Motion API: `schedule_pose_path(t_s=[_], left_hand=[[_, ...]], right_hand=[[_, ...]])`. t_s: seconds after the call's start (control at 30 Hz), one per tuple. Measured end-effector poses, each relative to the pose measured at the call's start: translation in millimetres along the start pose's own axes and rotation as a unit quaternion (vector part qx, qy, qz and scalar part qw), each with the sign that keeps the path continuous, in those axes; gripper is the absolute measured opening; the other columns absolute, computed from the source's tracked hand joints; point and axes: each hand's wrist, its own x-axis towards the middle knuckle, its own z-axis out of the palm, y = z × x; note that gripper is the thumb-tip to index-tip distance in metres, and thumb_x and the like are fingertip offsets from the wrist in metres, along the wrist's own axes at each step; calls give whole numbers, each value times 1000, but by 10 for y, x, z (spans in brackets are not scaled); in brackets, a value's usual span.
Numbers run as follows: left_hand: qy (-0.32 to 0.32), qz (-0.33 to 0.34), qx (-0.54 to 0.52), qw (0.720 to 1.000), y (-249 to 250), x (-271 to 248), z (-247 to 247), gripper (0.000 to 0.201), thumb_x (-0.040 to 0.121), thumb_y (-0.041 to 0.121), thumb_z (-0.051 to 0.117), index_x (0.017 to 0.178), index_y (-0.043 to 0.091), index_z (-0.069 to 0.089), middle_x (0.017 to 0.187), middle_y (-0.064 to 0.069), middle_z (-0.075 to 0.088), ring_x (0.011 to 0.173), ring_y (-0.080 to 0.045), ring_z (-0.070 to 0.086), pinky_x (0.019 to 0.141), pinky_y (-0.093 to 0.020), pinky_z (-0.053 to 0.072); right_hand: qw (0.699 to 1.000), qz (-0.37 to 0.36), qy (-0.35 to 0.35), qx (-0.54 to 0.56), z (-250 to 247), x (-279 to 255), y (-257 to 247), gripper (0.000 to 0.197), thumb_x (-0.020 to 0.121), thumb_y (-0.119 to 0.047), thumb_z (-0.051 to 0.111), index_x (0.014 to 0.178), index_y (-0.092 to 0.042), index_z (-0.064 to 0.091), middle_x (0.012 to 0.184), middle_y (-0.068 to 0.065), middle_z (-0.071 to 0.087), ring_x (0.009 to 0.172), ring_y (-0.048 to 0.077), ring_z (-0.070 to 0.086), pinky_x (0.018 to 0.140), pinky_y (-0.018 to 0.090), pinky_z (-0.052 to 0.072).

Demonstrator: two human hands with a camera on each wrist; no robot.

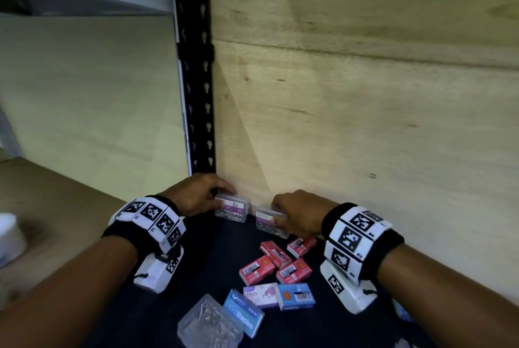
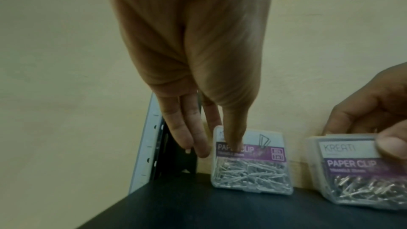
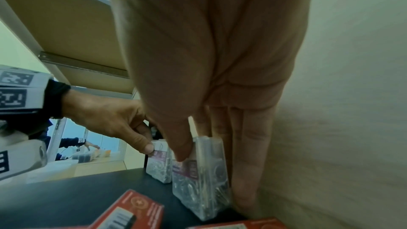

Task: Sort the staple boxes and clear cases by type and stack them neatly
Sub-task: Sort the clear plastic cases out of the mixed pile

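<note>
Two clear paper-clip cases with purple labels stand on edge against the wooden back wall. My left hand (image 1: 206, 197) pinches the left clear case (image 1: 233, 208), thumb on its label (image 2: 251, 145) and a finger behind it. My right hand (image 1: 295, 215) grips the right clear case (image 1: 269, 224), thumb on the front and fingers (image 3: 244, 154) behind; its edge (image 3: 202, 177) looks layered, perhaps two cases together. Several red staple boxes (image 1: 273, 253) lie loose on the black mat (image 1: 213, 258) behind my hands. Blue boxes (image 1: 295, 295), a pale purple box (image 1: 259, 294) and a flat clear case (image 1: 209, 322) lie nearer me.
A black slotted shelf upright (image 1: 198, 95) rises in the corner just left of the left case. The wooden wall (image 1: 365, 123) closes the back and right. A brown shelf board (image 1: 56, 201) and a white object (image 1: 11, 235) lie to the left.
</note>
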Motion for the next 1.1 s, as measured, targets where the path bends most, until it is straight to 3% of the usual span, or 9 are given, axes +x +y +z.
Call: schedule_pose_path(t_s=[0.13, 0.2, 0.27, 0.37, 0.5, 0.6, 0.7, 0.97, 1.1], left_hand=[[50, -21, 113, 992, 108, -92, -67, 47, 84, 33, 74, 128, 33, 55, 123, 9, 49, 86, -7, 53, 77, -25, 48], [88, -17, 170, 981, 273, -176, -97, 39, 84, 42, 70, 117, 33, 53, 116, 10, 48, 85, -8, 51, 73, -31, 49], [88, 3, 162, 983, 465, -262, -102, 30, 82, 51, 67, 102, 34, 53, 102, 14, 51, 85, -7, 52, 73, -32, 50], [-37, -6, 102, 994, 691, -346, -75, 33, 77, 64, 68, 87, 33, 61, 85, 18, 61, 81, -4, 60, 76, -30, 53], [-189, -36, 88, 977, 901, -429, 43, 47, 73, 71, 67, 93, 29, 68, 91, 16, 66, 89, -5, 63, 85, -27, 53], [-224, -34, 98, 969, 982, -458, 153, 50, 71, 69, 70, 93, 24, 71, 91, 13, 69, 87, -6, 63, 82, -27, 53], [-232, -43, 102, 967, 1021, -470, 195, 48, 71, 64, 74, 92, 21, 73, 93, 12, 71, 86, -7, 64, 78, -27, 52], [-228, -31, 138, 963, 1083, -478, 196, 39, 73, 56, 73, 90, 20, 73, 88, 11, 72, 83, -10, 66, 81, -33, 57], [-221, -27, 174, 959, 1102, -492, 172, 35, 74, 48, 71, 92, 18, 73, 89, 8, 72, 82, -13, 67, 78, -33, 58]], right_hand=[[999, 9, 37, -11, 3, -36, 13, 36, 96, -37, 59, 123, -15, 54, 112, 10, 64, 94, 26, 62, 80, 35, 52], [998, 11, 51, -22, -1, -66, 27, 39, 95, -38, 62, 123, -13, 52, 111, 11, 63, 89, 25, 59, 74, 33, 48], [998, 15, 60, -31, -7, -105, 41, 42, 95, -39, 62, 124, -11, 49, 110, 12, 62, 84, 24, 54, 72, 33, 44], [997, 30, 67, -30, -30, -184, 84, 42, 96, -41, 59, 123, -10, 47, 111, 12, 61, 88, 26, 56, 74, 35, 47], [995, 45, 38, -78, -46, -306, 197, 32, 97, -38, 54, 116, -13, 54, 105, 8, 61, 89, 26, 58, 74, 34, 47], [995, 38, -29, -90, -19, -372, 244, 28, 93, -33, 63, 116, -19, 65, 110, 4, 67, 95, 24, 64, 82, 35, 53], [991, 19, -64, -115, 35, -364, 248, 32, 92, -29, 67, 123, -22, 64, 113, 4, 67, 100, 25, 64, 78, 34, 50], [992, 1, -54, -115, 99, -259, 269, 42, 88, -22, 71, 128, -29, 60, 116, 2, 66, 102, 25, 64, 79, 35, 50], [992, 10, -48, -114, 156, -222, 285, 36, 85, -21, 73, 120, -22, 64, 109, 5, 68, 95, 25, 66, 77, 35, 53]])
